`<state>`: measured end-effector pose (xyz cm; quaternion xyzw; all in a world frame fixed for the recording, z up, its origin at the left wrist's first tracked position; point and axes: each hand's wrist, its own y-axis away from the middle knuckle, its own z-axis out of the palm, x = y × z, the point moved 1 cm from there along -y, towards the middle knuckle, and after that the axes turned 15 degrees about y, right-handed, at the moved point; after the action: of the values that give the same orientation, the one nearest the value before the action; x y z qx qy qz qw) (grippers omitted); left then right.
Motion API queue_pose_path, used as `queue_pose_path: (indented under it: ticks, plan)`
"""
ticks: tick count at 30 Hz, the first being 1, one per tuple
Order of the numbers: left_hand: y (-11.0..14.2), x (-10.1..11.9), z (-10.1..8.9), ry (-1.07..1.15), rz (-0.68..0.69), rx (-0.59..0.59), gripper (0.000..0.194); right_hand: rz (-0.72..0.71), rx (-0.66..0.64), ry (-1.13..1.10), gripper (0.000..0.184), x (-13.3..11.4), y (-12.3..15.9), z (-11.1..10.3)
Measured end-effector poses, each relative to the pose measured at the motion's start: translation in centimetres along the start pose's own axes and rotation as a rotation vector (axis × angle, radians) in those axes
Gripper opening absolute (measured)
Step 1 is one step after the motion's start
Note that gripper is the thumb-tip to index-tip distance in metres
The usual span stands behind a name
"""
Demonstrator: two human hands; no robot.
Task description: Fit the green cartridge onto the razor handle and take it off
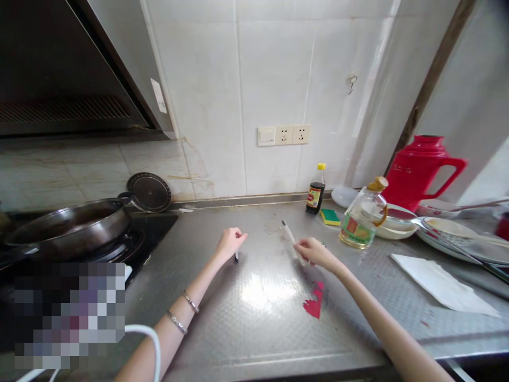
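Observation:
My left hand (229, 242) hovers over the steel counter (258, 318), fingers pinched on a small dark item whose tip shows below the hand. My right hand (314, 251) is closed round a thin white stick-like tool (288, 231) that points up and to the left. Both hands are above the counter's middle, about a hand's width apart. A red scrap (315, 301) lies on the counter just in front of my right forearm. Two bracelets (183, 313) sit on my left wrist.
A wok (67, 225) sits on the black stove (151, 228) at left, a round lid (150, 192) leaning behind it. To the right stand a soy bottle (315, 191), sponge (330, 216), oil bottle (363, 217), red thermos jug (419, 170), stacked plates (449, 233) and a white paper (443, 284).

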<state>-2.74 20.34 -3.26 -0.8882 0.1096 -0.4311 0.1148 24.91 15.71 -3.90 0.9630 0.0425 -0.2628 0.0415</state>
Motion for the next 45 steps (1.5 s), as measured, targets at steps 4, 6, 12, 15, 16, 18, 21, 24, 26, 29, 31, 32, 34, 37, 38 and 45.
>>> queue_pose_path:
  ticks: [4,6,12,15,16,18,21,24,26,29,31,32,34,37,38,45]
  plan:
    - [-0.1,2.3,1.6,0.321,0.032,-0.12,0.032,-0.118,-0.033,-0.442,0.029,-4.7,0.1,2.0]
    - [-0.1,3.0,2.3,0.387,0.014,-0.154,0.037,-0.139,-0.054,-0.527,0.029,-6.3,0.2,3.0]
    - [0.0,3.8,2.8,0.29,0.001,-0.072,0.042,-0.189,-0.092,-0.503,0.027,-7.2,0.3,5.6]
    - [0.0,3.9,2.9,0.183,-0.015,-0.073,0.036,-0.196,-0.093,-0.463,0.025,-7.1,0.4,6.3]
    - [0.1,3.9,3.0,0.146,-0.025,-0.08,0.033,-0.192,-0.097,-0.449,0.025,-7.1,0.5,6.4]
    - [0.1,3.8,3.1,0.081,-0.048,-0.097,0.031,-0.176,-0.101,-0.42,0.025,-7.2,0.5,6.5]
    - [0.2,3.7,3.4,0.021,-0.056,-0.121,0.032,-0.159,-0.093,-0.379,0.024,-7.4,0.3,6.8]
    - [0.4,3.8,3.4,-0.025,-0.054,-0.131,0.029,-0.153,-0.101,-0.362,0.025,-7.7,0.1,7.2]
    - [0.4,3.8,3.2,-0.064,-0.062,-0.139,0.028,-0.151,-0.117,-0.37,0.026,-7.7,-0.1,7.3]
    - [0.0,3.6,2.8,-0.137,-0.082,-0.164,0.029,-0.138,-0.139,-0.404,0.026,-7.7,-0.2,7.2]
    - [-0.6,3.2,2.5,-0.213,-0.106,-0.186,0.03,-0.118,-0.139,-0.422,0.026,-7.5,-0.2,6.8]
    - [-0.9,3.0,2.4,-0.253,-0.117,-0.196,0.03,-0.106,-0.134,-0.425,0.026,-7.3,-0.2,6.5]
    - [-1.7,2.4,2.5,-0.315,-0.138,-0.211,0.026,-0.081,-0.127,-0.429,0.027,-6.9,-0.1,5.7]
    - [-2.6,1.6,2.8,-0.349,-0.153,-0.221,0.02,-0.036,-0.118,-0.435,0.027,-6.1,0.0,4.4]
    - [-2.8,1.4,3.0,-0.357,-0.155,-0.228,0.019,-0.025,-0.108,-0.437,0.027,-5.7,0.0,4.0]
    - [-2.5,0.7,3.8,-0.407,-0.167,-0.237,0.023,-0.02,0.064,-0.377,0.019,-1.9,-0.2,0.3]
